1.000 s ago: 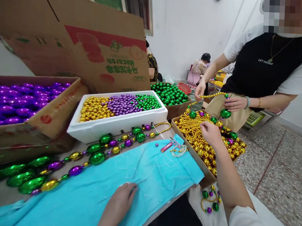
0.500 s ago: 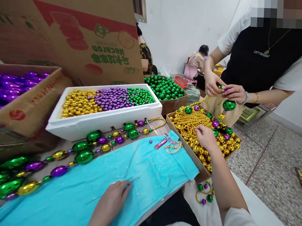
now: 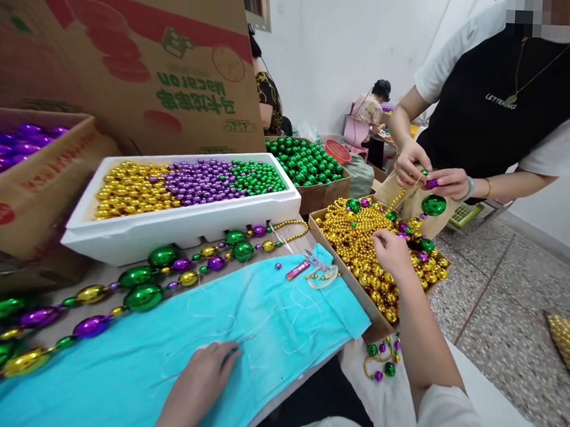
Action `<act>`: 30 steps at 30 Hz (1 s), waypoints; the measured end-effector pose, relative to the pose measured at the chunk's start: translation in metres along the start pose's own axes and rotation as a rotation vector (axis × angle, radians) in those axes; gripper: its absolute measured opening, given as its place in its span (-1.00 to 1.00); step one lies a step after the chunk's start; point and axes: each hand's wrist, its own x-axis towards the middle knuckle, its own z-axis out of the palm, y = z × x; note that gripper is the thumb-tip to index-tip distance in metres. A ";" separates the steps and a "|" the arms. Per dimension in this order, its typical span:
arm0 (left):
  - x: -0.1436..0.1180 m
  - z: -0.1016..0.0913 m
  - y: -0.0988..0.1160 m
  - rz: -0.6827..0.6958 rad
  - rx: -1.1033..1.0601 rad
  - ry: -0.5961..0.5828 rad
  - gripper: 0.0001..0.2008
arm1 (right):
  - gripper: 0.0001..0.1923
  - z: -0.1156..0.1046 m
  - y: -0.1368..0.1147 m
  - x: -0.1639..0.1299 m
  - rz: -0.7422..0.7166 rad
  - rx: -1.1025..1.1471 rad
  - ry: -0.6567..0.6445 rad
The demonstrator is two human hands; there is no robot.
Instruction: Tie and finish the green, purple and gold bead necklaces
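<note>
My left hand rests on the turquoise cloth, its fingers closed around a long thin needle whose two ends stick out on either side. Loose white thread lies in loops on the cloth. Over the cardboard box of gold beads my right hand is held with fingers curled in a pinch; whatever may be between them is hidden. Strung gold beads and larger green and purple ones lie in that box. Scissors and a small pink-red packet are at the cloth's far end.
A white foam tray holds gold, purple and green beads. Behind it stands a box of green beads; purple beads fill a box at left. Big-bead strings lie along the tray. A co-worker handles beads at right.
The view has shifted slightly. The co-worker's hands have moved a little lower along the bead string. My two hands stay in nearly the same places.
</note>
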 end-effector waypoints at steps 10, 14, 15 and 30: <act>0.004 -0.002 0.000 0.030 0.012 0.034 -0.62 | -0.77 -0.016 0.005 0.002 0.004 -0.011 0.113; 0.005 -0.002 0.000 0.029 0.038 0.025 -0.61 | -0.77 -0.019 0.008 0.002 -0.002 -0.019 0.118; 0.005 -0.002 0.001 0.028 0.043 0.018 -0.60 | -0.77 -0.019 0.008 0.002 0.000 -0.018 0.114; 0.004 -0.002 0.003 0.013 0.067 -0.006 -0.57 | -0.77 -0.027 0.011 0.006 0.003 -0.030 0.131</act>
